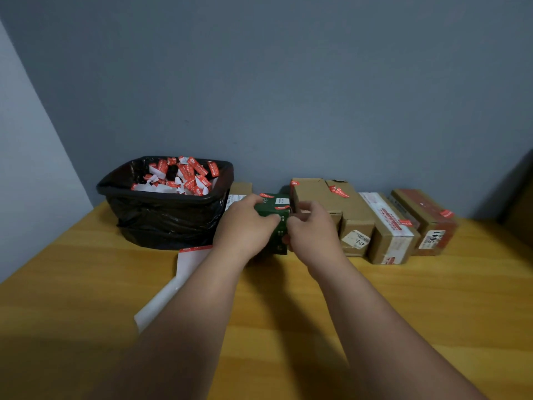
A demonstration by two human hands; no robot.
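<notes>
Wooden table (86,284): left hand (248,223) and right hand (311,229) both grip the green box (274,207). A hard tug could bump the brown box (314,194) on its right.

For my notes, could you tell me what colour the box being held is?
The box is dark green; the head view shows it best.

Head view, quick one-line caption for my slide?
Left hand and right hand grip a green box between a black bin and brown parcels.
</notes>
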